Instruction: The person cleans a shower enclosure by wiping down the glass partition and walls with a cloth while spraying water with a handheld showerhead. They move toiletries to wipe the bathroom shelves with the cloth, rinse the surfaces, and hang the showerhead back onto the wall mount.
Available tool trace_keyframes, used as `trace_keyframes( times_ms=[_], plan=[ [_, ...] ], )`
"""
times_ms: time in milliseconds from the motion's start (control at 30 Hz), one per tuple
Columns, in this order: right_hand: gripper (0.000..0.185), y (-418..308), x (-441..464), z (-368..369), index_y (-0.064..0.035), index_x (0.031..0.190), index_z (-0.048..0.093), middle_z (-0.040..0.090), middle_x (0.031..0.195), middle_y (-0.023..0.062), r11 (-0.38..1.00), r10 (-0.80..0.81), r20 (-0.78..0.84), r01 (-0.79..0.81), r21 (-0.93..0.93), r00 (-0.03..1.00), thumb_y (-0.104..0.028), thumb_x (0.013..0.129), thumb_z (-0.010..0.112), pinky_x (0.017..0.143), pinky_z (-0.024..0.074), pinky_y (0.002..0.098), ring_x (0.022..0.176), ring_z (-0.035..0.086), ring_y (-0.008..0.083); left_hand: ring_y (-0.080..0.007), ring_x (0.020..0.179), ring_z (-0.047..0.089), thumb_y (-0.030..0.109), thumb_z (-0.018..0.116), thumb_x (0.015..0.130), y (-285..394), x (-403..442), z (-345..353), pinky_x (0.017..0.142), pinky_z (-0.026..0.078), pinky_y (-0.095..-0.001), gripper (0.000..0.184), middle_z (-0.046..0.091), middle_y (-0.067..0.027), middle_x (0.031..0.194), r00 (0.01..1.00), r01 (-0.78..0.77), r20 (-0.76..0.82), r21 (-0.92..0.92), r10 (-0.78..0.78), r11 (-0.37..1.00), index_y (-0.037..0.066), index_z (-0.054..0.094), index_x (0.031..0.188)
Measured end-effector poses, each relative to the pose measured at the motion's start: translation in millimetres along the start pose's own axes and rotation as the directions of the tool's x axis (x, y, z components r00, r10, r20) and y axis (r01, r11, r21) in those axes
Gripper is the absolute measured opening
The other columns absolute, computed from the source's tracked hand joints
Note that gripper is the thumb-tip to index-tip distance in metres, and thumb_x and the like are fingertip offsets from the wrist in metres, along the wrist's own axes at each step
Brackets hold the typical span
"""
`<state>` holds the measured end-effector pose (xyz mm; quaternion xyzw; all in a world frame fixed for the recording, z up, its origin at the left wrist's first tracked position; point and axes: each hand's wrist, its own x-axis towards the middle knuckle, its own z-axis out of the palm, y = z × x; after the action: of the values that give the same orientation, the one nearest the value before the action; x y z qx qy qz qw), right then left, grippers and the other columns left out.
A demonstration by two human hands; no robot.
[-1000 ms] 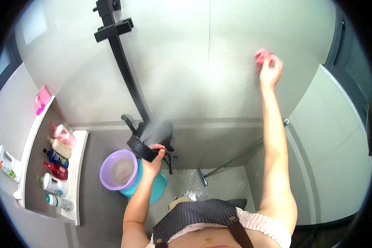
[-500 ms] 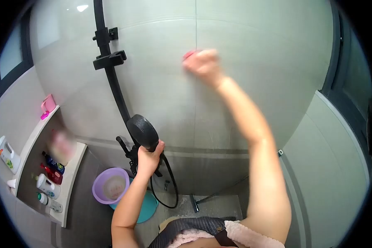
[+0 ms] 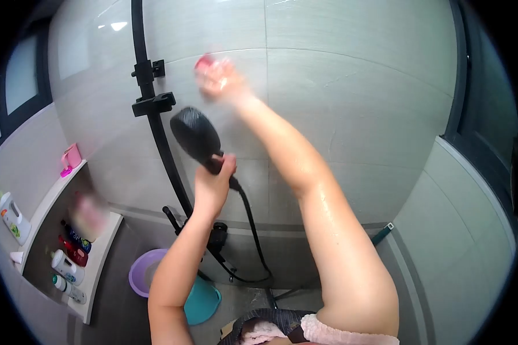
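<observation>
Wrapped around the handle of a black shower head (image 3: 195,133), my left hand (image 3: 214,184) holds it up in front of the wall, the head's face turned toward the tiles. A black hose (image 3: 253,230) hangs down from the handle. Higher up, my right hand (image 3: 224,80) presses a small red thing (image 3: 204,62) against the grey tiled wall (image 3: 339,103). Motion blur and my fingers hide what kind of thing it is. My right forearm is wet, and water streaks run down the tiles.
A black shower rail (image 3: 162,135) with a bracket (image 3: 153,104) stands left of my hands. At left, a shelf (image 3: 101,253) bears several bottles and a pink cup (image 3: 72,155). A purple basin (image 3: 135,273) and a teal basin (image 3: 204,302) sit on the floor.
My left hand has raised the shower head higher along the wall. My right hand has moved left and slightly up with the red thing. More water shows on the wall and forearm.
</observation>
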<state>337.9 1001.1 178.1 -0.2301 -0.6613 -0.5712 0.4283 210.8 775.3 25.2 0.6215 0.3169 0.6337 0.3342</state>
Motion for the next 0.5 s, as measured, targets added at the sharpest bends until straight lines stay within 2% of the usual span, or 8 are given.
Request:
trace_keyframes(
  times_ms=[33, 133, 233, 267, 300, 367, 400, 500],
  plan=[
    [0.035, -16, -10, -47, -0.0161, 0.124, 0.058, 0.056, 0.134, 0.0113, 0.954, -0.298, 0.162, 0.298, 0.027, 0.941, -0.024, 0.091, 0.049, 0.111, 0.0341, 0.0503, 0.128, 0.050, 0.0229, -0.0113, 0.076, 0.057, 0.014, 0.059, 0.096, 10, 10, 6, 0.074, 0.045, -0.0266, 0.018, 0.060, -0.0022, 0.078, 1.000, -0.016, 0.015, -0.004, 0.016, 1.000, 0.001, 0.060, 0.084],
    [0.037, 57, 13, -93, -0.0224, 0.125, 0.059, 0.058, 0.130, 0.0089, 0.947, -0.303, 0.093, 0.289, 0.141, 0.948, -0.021, 0.088, 0.054, 0.107, 0.0386, 0.0483, 0.124, 0.052, 0.0255, -0.0118, 0.076, 0.058, 0.020, 0.061, 0.096, 57, 47, 15, 0.074, 0.045, -0.0267, 0.021, 0.061, -0.0022, 0.079, 0.995, -0.079, 0.065, 0.073, 0.074, 0.994, 0.002, 0.060, 0.085],
    [0.027, 158, 14, -169, -0.0232, 0.117, 0.063, 0.063, 0.115, 0.0073, 0.928, 0.152, -0.140, -0.190, -0.319, 0.978, -0.022, 0.091, 0.057, 0.086, 0.0491, 0.0487, 0.101, 0.061, 0.0299, -0.0127, 0.078, 0.058, 0.033, 0.064, 0.095, 89, 90, 19, 0.076, 0.045, -0.0288, 0.032, 0.062, -0.0039, 0.081, 0.990, -0.119, 0.081, 0.009, 0.118, 0.993, 0.002, 0.062, 0.089],
    [0.023, 207, 5, -197, -0.0205, 0.117, 0.062, 0.066, 0.109, 0.0065, 0.942, 0.091, -0.252, -0.166, -0.292, 0.963, -0.026, 0.096, 0.054, 0.081, 0.0513, 0.0470, 0.096, 0.063, 0.0302, -0.0129, 0.079, 0.058, 0.037, 0.065, 0.094, 101, 102, 18, 0.077, 0.045, -0.0292, 0.036, 0.063, -0.0047, 0.082, 0.984, -0.147, 0.108, 0.016, 0.144, 0.989, 0.002, 0.062, 0.090],
    [0.024, 234, -10, -229, -0.0181, 0.116, 0.062, 0.068, 0.102, 0.0030, 0.888, 0.280, -0.259, -0.352, -0.297, 0.925, -0.031, 0.099, 0.050, 0.081, 0.0522, 0.0426, 0.097, 0.064, 0.0248, -0.0134, 0.079, 0.058, 0.042, 0.065, 0.093, 116, 109, 17, 0.078, 0.045, -0.0295, 0.041, 0.063, -0.0052, 0.083, 0.982, -0.161, 0.107, 0.044, 0.156, 0.986, 0.001, 0.062, 0.091],
    [0.030, 271, -36, -282, -0.0124, 0.115, 0.061, 0.068, 0.106, -0.0001, 0.514, 0.845, -0.316, -0.817, 0.261, 0.431, -0.034, 0.103, 0.043, 0.087, 0.0518, 0.0360, 0.105, 0.063, 0.0129, -0.0144, 0.079, 0.058, 0.052, 0.066, 0.090, 142, 124, 19, 0.079, 0.045, -0.0303, 0.052, 0.063, -0.0062, 0.084, 0.977, -0.187, 0.115, 0.073, 0.178, 0.980, 0.000, 0.063, 0.093],
    [0.030, 339, -81, -275, -0.0088, 0.115, 0.061, 0.064, 0.118, 0.0062, 0.554, 0.704, -0.430, -0.816, -0.166, 0.565, -0.028, 0.102, 0.041, 0.089, 0.0505, 0.0375, 0.112, 0.060, 0.0172, -0.0140, 0.078, 0.058, 0.052, 0.067, 0.089, 149, 136, 18, 0.079, 0.046, -0.0302, 0.053, 0.063, -0.0061, 0.083, 0.972, -0.204, 0.138, 0.087, 0.191, 0.975, 0.000, 0.063, 0.094],
    [0.031, 316, -30, -281, -0.0071, 0.111, 0.060, 0.060, 0.124, 0.0111, 0.325, 0.750, -0.424, -0.841, -0.433, 0.508, -0.031, 0.100, 0.043, 0.102, 0.0424, 0.0398, 0.121, 0.054, 0.0244, -0.0127, 0.077, 0.058, 0.054, 0.068, 0.087, 170, 163, 22, 0.077, 0.047, -0.0283, 0.055, 0.061, -0.0054, 0.081, 0.982, -0.183, 0.082, 0.152, 0.172, 0.971, 0.000, 0.062, 0.095]
  ],
)
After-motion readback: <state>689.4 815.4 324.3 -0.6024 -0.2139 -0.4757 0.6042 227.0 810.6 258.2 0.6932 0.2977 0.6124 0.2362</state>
